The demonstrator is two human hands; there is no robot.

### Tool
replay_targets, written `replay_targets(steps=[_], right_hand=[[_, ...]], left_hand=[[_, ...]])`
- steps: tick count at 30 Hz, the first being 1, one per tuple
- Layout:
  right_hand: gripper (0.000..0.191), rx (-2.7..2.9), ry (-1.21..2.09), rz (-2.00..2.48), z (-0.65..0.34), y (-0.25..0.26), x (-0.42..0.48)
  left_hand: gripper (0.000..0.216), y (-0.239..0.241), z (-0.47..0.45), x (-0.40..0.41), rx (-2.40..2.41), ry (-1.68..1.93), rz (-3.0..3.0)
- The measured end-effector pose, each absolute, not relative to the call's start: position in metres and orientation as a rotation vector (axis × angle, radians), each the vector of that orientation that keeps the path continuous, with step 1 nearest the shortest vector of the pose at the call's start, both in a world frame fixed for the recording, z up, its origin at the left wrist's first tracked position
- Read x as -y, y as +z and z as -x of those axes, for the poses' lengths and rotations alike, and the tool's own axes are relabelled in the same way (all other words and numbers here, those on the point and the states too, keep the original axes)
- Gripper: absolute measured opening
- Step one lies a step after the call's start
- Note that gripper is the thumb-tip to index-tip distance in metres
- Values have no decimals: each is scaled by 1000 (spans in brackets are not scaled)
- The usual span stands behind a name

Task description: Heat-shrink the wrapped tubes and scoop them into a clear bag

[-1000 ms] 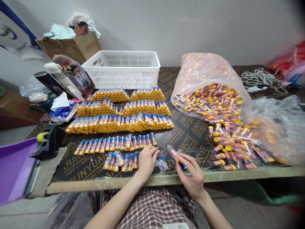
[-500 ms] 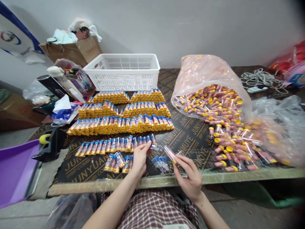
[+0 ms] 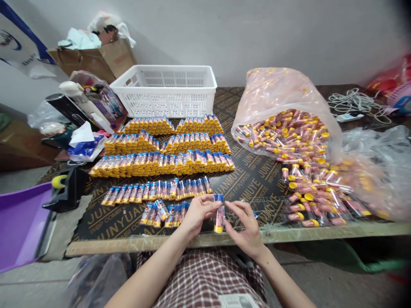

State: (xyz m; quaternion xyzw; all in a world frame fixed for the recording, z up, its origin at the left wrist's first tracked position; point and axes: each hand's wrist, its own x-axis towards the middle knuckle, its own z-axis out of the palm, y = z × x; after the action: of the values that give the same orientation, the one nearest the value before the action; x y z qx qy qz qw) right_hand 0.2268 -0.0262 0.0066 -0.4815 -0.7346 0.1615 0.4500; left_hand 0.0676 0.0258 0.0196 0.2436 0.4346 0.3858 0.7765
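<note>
A tape dispenser (image 3: 69, 190) stands at the left of the counter (image 3: 109, 229). Rows of labelled tubes (image 3: 160, 164) lie right of it. The left hand (image 3: 195, 216) has its fingers clamped on the upper part of a single tube (image 3: 218, 220), near the front edge. The right hand (image 3: 247, 231) has its fingers apart beside the tube; contact cannot be confirmed. Farther right, unlabelled tubes (image 3: 310, 199) extend from a plastic bag (image 3: 282, 90).

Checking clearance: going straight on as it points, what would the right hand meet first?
The right hand would likely meet the tube in the left hand first; whether they touch is unclear.
</note>
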Motion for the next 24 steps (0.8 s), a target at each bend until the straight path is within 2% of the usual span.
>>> replay_targets(steps=[3, 6, 11, 19, 24], right_hand=[[65, 1880, 521, 1178, -229, 13, 24], [72, 1968, 584, 1130, -229, 16, 24], [73, 1930, 572, 1164, -228, 11, 21], [79, 1810, 922, 1068, -231, 4, 19], [80, 1728, 966, 1028, -229, 1, 20]], left_hand=[[36, 19, -69, -23, -945, 779, -561], [35, 18, -70, -24, -1015, 868, -510], [37, 20, -72, -20, -989, 838, -511], [34, 25, -74, -12, -926, 738, -544], [34, 26, -73, -11, -909, 725, -552]])
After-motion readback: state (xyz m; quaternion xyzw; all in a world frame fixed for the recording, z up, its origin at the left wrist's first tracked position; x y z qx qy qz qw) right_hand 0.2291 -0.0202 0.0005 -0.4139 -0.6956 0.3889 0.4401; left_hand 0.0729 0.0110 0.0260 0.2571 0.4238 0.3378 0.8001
